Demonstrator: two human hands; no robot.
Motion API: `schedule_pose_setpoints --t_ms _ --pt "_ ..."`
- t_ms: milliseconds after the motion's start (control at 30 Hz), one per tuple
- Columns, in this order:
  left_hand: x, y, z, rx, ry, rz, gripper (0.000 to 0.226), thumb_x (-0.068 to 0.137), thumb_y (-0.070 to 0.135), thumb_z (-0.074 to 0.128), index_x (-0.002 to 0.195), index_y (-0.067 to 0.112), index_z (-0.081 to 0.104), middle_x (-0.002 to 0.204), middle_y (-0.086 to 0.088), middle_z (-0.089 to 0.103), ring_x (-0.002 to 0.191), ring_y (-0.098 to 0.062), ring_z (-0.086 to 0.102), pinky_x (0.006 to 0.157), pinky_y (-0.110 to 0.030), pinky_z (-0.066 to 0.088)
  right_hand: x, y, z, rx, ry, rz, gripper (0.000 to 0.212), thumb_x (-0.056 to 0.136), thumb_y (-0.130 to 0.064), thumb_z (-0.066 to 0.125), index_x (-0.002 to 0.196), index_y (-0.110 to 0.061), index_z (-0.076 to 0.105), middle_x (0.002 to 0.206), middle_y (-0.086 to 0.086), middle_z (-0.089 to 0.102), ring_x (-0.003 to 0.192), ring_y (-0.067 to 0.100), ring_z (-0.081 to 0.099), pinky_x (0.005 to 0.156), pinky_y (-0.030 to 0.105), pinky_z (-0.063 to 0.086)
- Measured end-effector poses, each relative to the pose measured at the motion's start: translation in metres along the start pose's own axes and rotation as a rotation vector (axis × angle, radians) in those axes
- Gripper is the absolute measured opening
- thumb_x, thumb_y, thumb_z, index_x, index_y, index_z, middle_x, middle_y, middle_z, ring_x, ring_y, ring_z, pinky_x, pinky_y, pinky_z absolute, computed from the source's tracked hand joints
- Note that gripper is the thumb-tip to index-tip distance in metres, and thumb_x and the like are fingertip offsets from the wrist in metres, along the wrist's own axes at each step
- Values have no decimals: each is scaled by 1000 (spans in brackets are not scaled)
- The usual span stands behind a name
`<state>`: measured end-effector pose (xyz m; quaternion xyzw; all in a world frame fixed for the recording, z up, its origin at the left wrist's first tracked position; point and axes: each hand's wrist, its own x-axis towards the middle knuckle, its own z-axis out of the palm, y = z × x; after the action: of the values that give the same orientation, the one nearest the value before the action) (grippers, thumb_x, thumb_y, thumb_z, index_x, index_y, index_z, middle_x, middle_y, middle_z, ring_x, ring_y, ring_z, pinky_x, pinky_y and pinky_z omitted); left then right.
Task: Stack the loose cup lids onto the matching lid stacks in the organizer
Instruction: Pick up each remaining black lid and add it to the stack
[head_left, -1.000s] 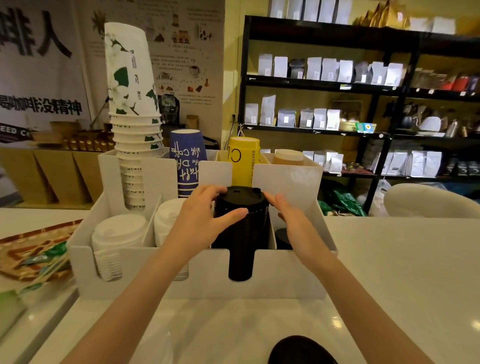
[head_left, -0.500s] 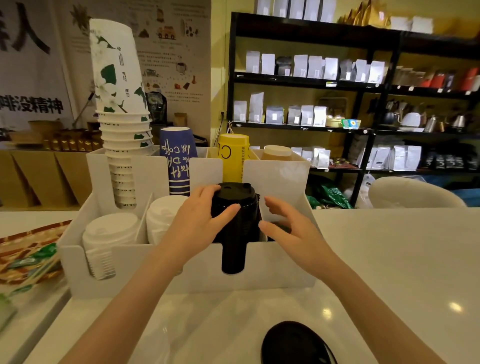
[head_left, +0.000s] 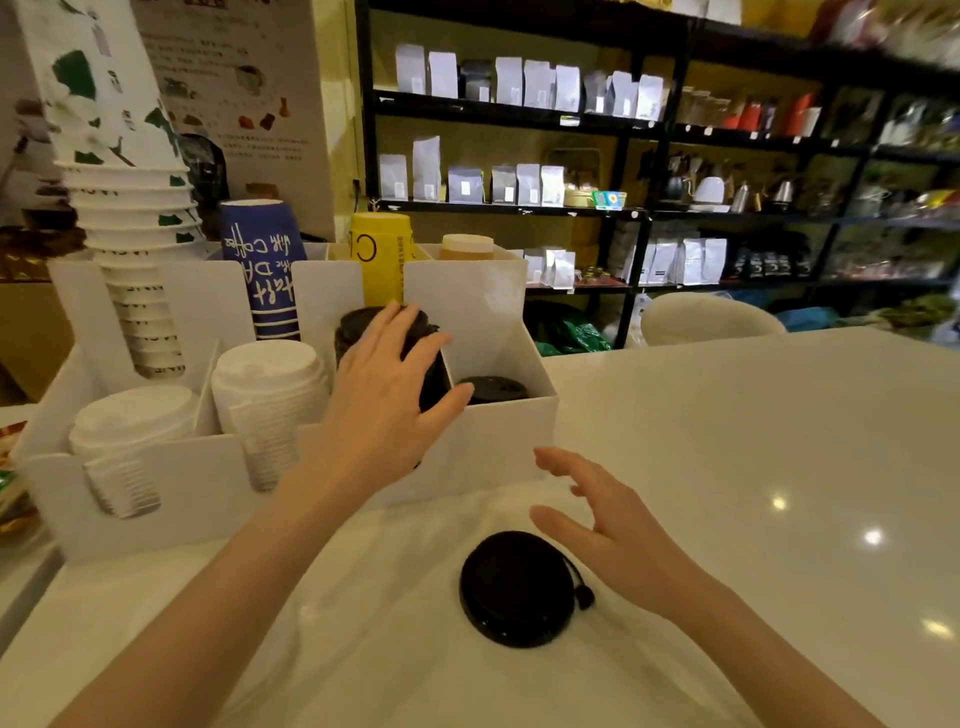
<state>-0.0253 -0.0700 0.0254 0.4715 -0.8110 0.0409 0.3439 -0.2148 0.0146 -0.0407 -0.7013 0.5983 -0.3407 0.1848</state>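
Your left hand (head_left: 387, 395) rests spread on the tall black lid stack (head_left: 353, 332) in the organizer (head_left: 488, 447), while your right hand (head_left: 613, 530) hovers open, holding nothing, just beside the loose black lid (head_left: 514, 587) on the counter (head_left: 753, 467).

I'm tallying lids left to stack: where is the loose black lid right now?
In the head view, the loose black lid lies flat on the white counter, in front of the organizer, just left of the open right hand.
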Motion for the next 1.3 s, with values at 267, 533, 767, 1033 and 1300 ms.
schedule_pose_setpoints --t_ms 267,533,767,1033,1300 --pt "-22 14 13 -93 -243 174 45 84 44 48 124 22 48 131 1 51 124 -15 37 101 -32 33 -43 -2 3 -29 -165 120 72 69 -49 69 132 -32 37 125 -20 35 116 -4 31 94 14 27" --pt "-40 28 27 -79 -903 156 82 65 62 62 134 28 35 144 8 35 131 -14 31 107 -32 27 -46 -9 5 8 -118 27 34 68 -38 74 97 -24 62 90 2 67 84 17 59 75 44 49" --pt "-49 32 35 -48 -912 217 76 55 50 76 120 23 48 123 4 52 114 -17 47 98 -35 41 -50 -11 1 33 -79 49 42 68 -28 76 105 -16 61 99 10 65 85 13 51 76 34 42" --pt "-40 27 30 -132 -837 192 80 59 48 75 128 29 40 129 6 50 116 -13 44 97 -27 37 -42 -2 -1 159 -35 124 50 64 -26 80 95 -54 51 99 -29 55 96 -13 51 79 6 41" --pt "-22 17 -9 -256 -584 191 82 57 44 78 128 31 41 125 10 52 107 -2 43 88 -17 36 -9 -19 -13 194 -6 27 64 65 -29 79 121 -31 48 108 -21 54 107 0 51 87 14 39"
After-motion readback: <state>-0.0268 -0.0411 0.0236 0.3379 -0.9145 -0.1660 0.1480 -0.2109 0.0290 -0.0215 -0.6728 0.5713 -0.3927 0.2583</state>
